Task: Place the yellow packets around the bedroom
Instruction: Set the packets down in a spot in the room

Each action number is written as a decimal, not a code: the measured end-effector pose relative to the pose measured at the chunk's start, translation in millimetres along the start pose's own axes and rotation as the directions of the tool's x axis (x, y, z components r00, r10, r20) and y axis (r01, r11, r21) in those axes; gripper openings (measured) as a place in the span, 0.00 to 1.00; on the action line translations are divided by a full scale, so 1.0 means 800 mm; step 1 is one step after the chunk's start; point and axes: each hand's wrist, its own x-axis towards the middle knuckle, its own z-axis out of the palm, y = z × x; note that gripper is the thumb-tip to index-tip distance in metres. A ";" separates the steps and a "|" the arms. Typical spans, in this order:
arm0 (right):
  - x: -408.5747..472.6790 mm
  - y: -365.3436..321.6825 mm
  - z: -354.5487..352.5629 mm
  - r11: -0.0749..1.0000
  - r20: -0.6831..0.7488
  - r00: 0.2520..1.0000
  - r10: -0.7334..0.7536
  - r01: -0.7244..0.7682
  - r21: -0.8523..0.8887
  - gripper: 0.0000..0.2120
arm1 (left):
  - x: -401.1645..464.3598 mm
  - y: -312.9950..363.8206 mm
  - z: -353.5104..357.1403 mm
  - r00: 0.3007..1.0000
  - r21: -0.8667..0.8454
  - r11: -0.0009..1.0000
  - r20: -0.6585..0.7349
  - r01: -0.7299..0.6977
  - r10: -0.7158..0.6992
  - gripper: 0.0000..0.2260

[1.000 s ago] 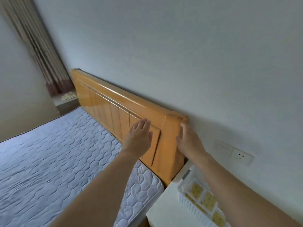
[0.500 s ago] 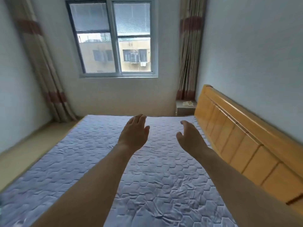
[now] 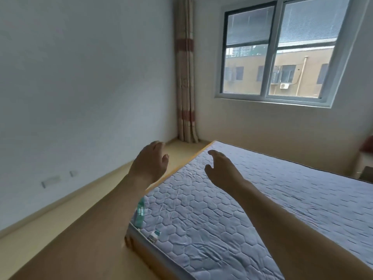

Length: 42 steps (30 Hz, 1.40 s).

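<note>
head: empty hands (image 3: 150, 164) over mattress (image 3: 252, 199)

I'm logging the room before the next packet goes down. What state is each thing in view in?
left hand: open, empty, raised over the floor beside the bed
right hand: open, empty, raised over the mattress
mattress: bare, quilted cover, no packet on the part in view
curtain: drawn back into the corner
window: panes look shut

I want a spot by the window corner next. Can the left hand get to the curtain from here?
Probably not without walking. The left hand hovers open and empty above the mattress edge, while the curtain hangs in the far corner. Bare floor leaves the way free.
</note>
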 end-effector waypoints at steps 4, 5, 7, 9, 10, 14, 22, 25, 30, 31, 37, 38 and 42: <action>0.073 -0.070 0.079 0.996 0.080 0.993 -0.089 0.088 0.023 0.26 | 0.012 -0.111 -0.019 0.993 0.052 0.991 0.008 0.121 -0.122 0.20; 0.092 -0.085 0.099 0.994 0.096 0.989 -0.108 0.105 0.031 0.26 | 0.017 -0.136 -0.020 0.989 0.065 0.987 0.010 0.147 -0.148 0.21; 0.134 -0.111 0.139 0.990 0.131 0.982 -0.138 0.133 0.051 0.26 | 0.032 -0.187 -0.017 0.981 0.084 0.978 0.019 0.192 -0.195 0.21; 0.179 -0.135 0.176 0.984 0.150 0.973 -0.174 0.166 0.064 0.26 | 0.058 -0.239 -0.011 0.974 0.108 0.969 0.020 0.223 -0.226 0.21; 0.204 -0.146 0.194 0.981 0.152 0.969 -0.192 0.185 0.065 0.26 | 0.075 -0.264 -0.008 0.971 0.118 0.965 0.013 0.236 -0.239 0.21; 0.313 -0.183 0.257 0.966 0.161 0.953 -0.258 0.251 0.064 0.26 | 0.154 -0.353 0.002 0.962 0.129 0.954 -0.010 0.272 -0.273 0.21; 0.524 -0.301 0.347 0.939 0.159 0.926 -0.342 0.334 0.078 0.25 | 0.307 -0.515 -0.031 0.975 0.265 0.940 0.008 0.213 -0.223 0.22; 0.579 -0.347 0.400 0.930 0.197 0.909 -0.367 0.360 0.072 0.25 | 0.340 -0.586 -0.036 0.972 0.299 0.929 0.020 0.219 -0.235 0.22; 0.669 -0.421 0.495 0.920 0.221 0.893 -0.391 0.389 0.054 0.25 | 0.392 -0.728 -0.037 0.952 0.295 0.910 0.008 0.291 -0.307 0.22; 0.688 -0.438 0.515 0.920 0.220 0.894 -0.391 0.389 0.053 0.25 | 0.403 -0.760 -0.038 0.948 0.298 0.906 0.009 0.301 -0.318 0.22; 0.811 -0.543 0.616 0.932 0.187 0.913 -0.362 0.356 0.066 0.25 | 0.501 -0.936 -0.062 0.952 0.275 0.915 -0.002 0.296 -0.307 0.22; 0.832 -0.561 0.628 0.935 0.182 0.917 -0.356 0.350 0.063 0.25 | 0.521 -0.961 -0.068 0.956 0.276 0.919 -0.001 0.283 -0.295 0.22; 0.910 -0.616 0.672 0.940 0.148 0.928 -0.342 0.337 0.058 0.25 | 0.604 -1.050 -0.076 0.961 0.242 0.931 -0.023 0.273 -0.276 0.22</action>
